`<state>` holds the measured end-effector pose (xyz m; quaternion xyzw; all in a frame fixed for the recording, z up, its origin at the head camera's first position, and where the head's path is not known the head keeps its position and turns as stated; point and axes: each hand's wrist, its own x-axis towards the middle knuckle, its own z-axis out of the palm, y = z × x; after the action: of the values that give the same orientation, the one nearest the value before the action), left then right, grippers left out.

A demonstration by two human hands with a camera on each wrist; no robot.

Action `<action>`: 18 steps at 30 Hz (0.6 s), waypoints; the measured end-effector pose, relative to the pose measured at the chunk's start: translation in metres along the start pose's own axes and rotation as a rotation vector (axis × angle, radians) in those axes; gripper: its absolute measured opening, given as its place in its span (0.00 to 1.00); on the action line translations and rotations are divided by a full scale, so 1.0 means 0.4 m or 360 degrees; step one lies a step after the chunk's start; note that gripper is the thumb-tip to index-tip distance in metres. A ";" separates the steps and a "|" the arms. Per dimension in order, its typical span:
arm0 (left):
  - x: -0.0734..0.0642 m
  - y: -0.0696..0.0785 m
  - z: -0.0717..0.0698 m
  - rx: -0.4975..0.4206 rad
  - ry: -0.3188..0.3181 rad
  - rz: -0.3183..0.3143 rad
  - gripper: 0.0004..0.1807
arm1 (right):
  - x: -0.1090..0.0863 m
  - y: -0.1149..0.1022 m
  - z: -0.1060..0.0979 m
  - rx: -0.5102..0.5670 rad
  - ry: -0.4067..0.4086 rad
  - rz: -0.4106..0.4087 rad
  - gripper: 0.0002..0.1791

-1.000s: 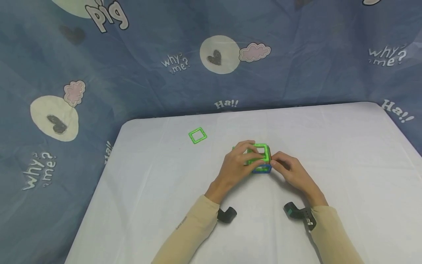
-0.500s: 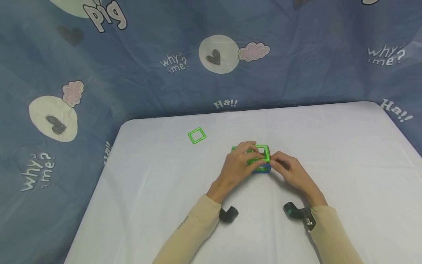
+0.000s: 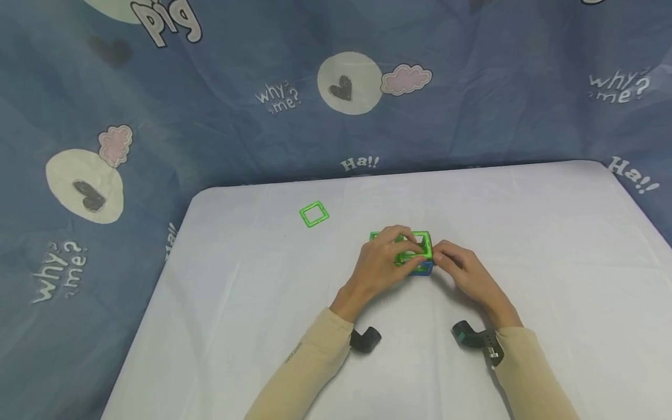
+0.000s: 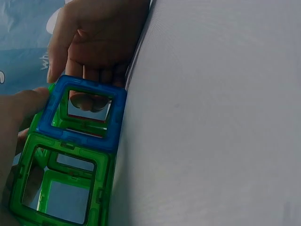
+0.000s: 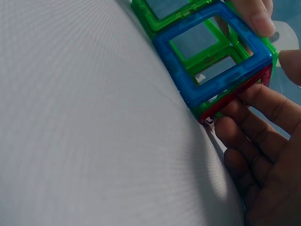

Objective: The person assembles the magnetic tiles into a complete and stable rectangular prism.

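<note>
A hollow box of magnetic tiles (image 3: 427, 268) stands on the white table, made of green squares, a blue square (image 4: 117, 113) and a red one (image 5: 240, 97). My left hand (image 3: 380, 256) lies over its top and grips it, with the thumb along the near upper edge. Green frames lie partly hidden under that hand. At the box's right end is my right hand (image 3: 464, 271). Its fingers (image 5: 270, 101) press against the red square from outside, while its thumb sits right at the upper corner, apart from those fingers.
A single green square tile (image 3: 307, 224) lies flat on the white table (image 3: 252, 280), farther back and to the left. Behind the table hangs a blue printed cloth (image 3: 236, 134). Both wrists carry dark camera mounts (image 3: 366, 340).
My left hand has shifted very slightly right, and more of the green frame at the box's back left shows. The right hand stays almost still at the red side.
</note>
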<state>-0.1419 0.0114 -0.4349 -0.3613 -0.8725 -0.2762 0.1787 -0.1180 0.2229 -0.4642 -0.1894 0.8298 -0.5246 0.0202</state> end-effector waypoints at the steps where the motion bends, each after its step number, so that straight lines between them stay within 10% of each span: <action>1: 0.000 0.000 0.000 -0.0002 -0.0005 0.0005 0.09 | 0.000 -0.002 0.000 0.0000 -0.0001 0.0006 0.12; 18: 0.001 -0.002 -0.003 0.0001 -0.0044 0.0033 0.08 | -0.001 0.005 0.003 0.0032 -0.0046 -0.0110 0.08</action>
<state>-0.1425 0.0104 -0.4340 -0.3741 -0.8712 -0.2690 0.1696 -0.1179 0.2227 -0.4665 -0.2255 0.8171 -0.5304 0.0159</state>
